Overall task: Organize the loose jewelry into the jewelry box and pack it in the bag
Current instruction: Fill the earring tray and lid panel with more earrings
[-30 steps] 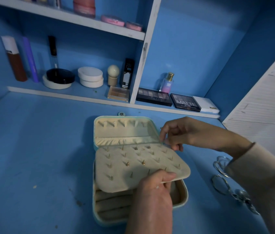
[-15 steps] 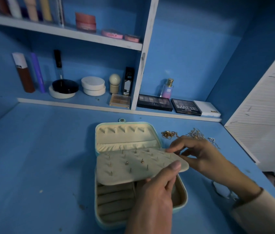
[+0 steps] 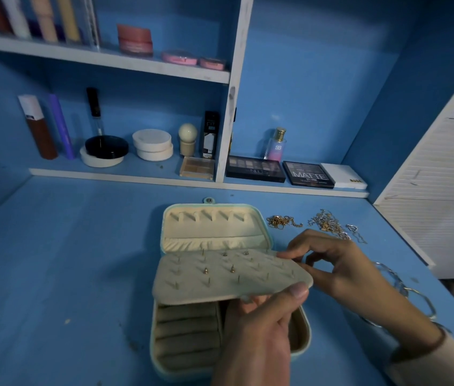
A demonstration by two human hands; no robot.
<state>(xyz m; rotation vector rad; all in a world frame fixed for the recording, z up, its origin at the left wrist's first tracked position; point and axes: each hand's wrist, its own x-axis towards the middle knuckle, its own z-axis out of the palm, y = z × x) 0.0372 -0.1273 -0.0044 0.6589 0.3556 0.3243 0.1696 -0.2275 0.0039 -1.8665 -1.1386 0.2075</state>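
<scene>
We find the left hand [image 3: 262, 332] gripping the earring panel [image 3: 220, 285] by its near edge above the open jewelry box [image 3: 212, 235], and the right hand [image 3: 337, 268] pinching its right edge. Few studs [image 3: 205, 271] seated. Beyond and beside the right hand, chains [image 3: 327, 222] and bangles [image 3: 400, 286] lie loose; bag unseen.

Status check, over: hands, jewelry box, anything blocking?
Left hand grips earring panel front edge, held above open jewelry box. Right hand at panel's right edge, grip unclear. Chains and bangles loose right of box. Nothing blocking.
</scene>
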